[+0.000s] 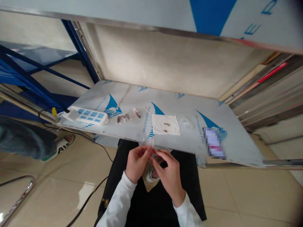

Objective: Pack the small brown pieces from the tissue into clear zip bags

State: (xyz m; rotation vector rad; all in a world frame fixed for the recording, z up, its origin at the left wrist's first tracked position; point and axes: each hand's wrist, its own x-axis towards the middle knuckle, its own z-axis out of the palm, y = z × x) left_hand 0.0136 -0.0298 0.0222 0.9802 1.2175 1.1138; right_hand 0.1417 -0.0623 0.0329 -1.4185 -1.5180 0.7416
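My left hand (139, 162) and my right hand (167, 170) meet over my lap, just in front of the shelf's near edge. The fingertips of both are pinched together. Whatever they hold is too small and blurred to name; a thin pale sliver (152, 142) shows just beyond the fingertips. Beyond my hands, a white tissue (175, 129) lies flat on the shelf with several small dark brown pieces (167, 124) on it. To its left are small clear packets (124, 118) with dark reddish-brown pieces inside. Crumpled clear plastic (186, 121) lies right of the tissue.
A white power strip (90, 116) with blue sockets sits at the shelf's left, its black cable (78, 131) hanging down. A pixelated phone-like object (214, 143) lies at the right. The film-covered shelf (232, 126) is beneath an upper shelf (142, 12). Another person's leg (26, 138) is at left.
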